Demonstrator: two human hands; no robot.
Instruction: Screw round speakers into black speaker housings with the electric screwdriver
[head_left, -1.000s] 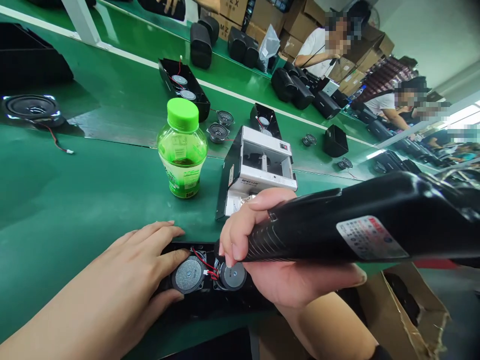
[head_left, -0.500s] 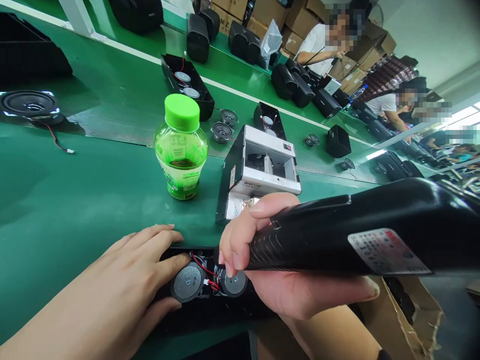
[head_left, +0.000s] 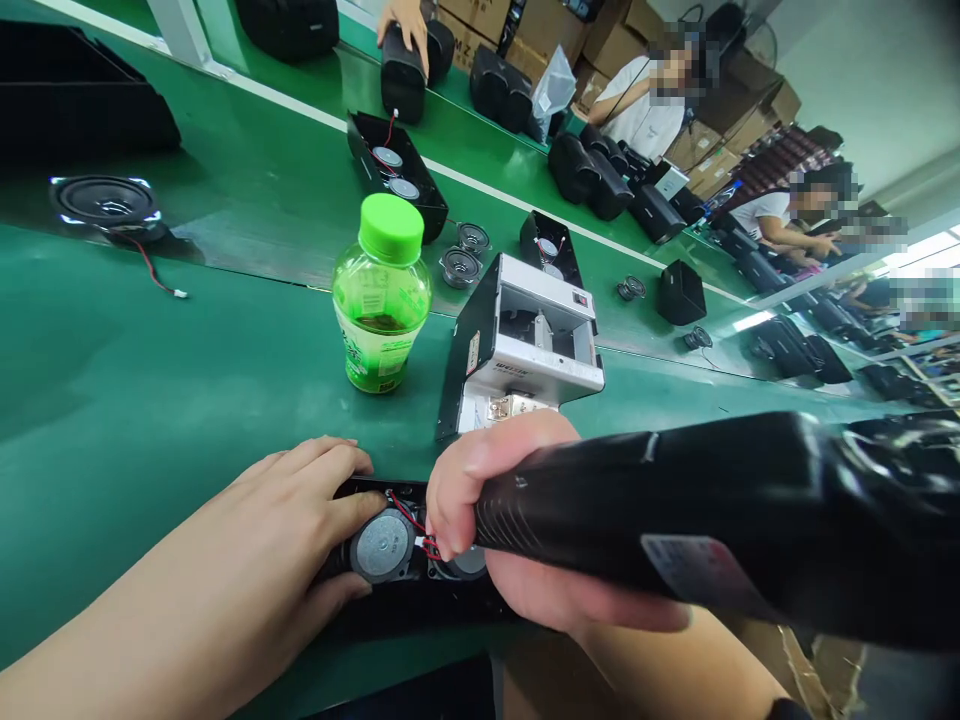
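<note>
My left hand grips the left end of a black speaker housing, its fingers over the far edge and its thumb at the near side. Inside lie two round speaker drivers; the left one shows fully, with red wires and a white connector beside it. My right hand is wrapped round a black power tool with a label, held above the housing. The hand partly covers the right driver. The tool's tip is hidden behind my fingers.
A green-capped bottle and a silver-black machine stand beyond the housing. On the line behind are a loose speaker, an open housing and several black cases. A person's hand touches one case. Cardboard lies at lower right.
The view has shifted slightly. My right hand and the tool have moved left, covering more of the right driver, and the tool's rear end is lower. Another person's hand has appeared on a far case.
</note>
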